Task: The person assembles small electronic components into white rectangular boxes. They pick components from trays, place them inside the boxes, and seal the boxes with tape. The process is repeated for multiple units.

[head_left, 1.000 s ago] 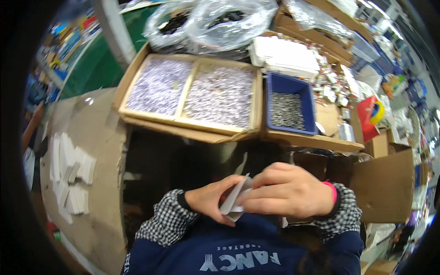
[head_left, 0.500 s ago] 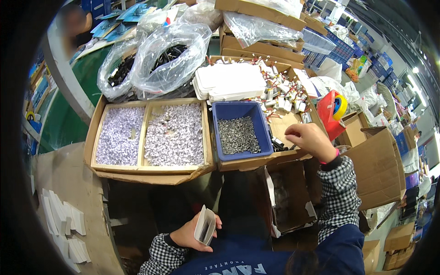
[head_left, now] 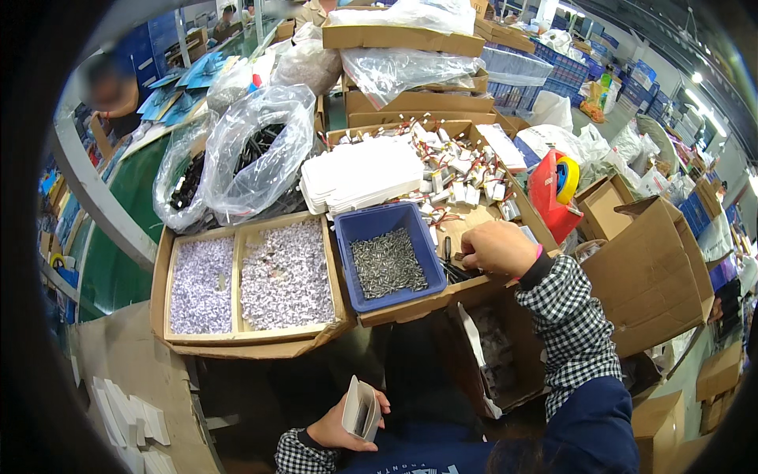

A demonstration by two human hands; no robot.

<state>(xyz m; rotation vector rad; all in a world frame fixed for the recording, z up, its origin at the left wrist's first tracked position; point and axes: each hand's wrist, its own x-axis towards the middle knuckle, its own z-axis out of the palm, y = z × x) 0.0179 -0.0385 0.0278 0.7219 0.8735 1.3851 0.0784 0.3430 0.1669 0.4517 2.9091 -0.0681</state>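
My left hand (head_left: 345, 426) is wrapped round a small white open-ended box (head_left: 362, 408), low in front of me. Something dark or grey shows inside its opening. My right hand (head_left: 499, 248) is closed, fingertips down among small black parts (head_left: 455, 273) at the near edge of a cardboard box. What its fingers pinch is too small to make out. Beside those parts stands a blue plastic bin (head_left: 365, 303) heaped with small metal pins (head_left: 388, 262). Behind, small white wired parts (head_left: 466, 174) fill the cardboard box, with a stack of flat white cards (head_left: 362, 175) next to them.
Left of the bin, a divided wooden tray (head_left: 236, 276) holds tiny white pieces. Clear plastic bags (head_left: 260, 178) of black parts lie behind it. A red tape dispenser (head_left: 546, 197) and an open carton (head_left: 643, 276) stand at right. White blocks (head_left: 130, 411) lie at lower left.
My right hand has come down onto the black parts, its fingers closing there. The left hand still holds the white box. The whole view has shifted and tilted slightly.
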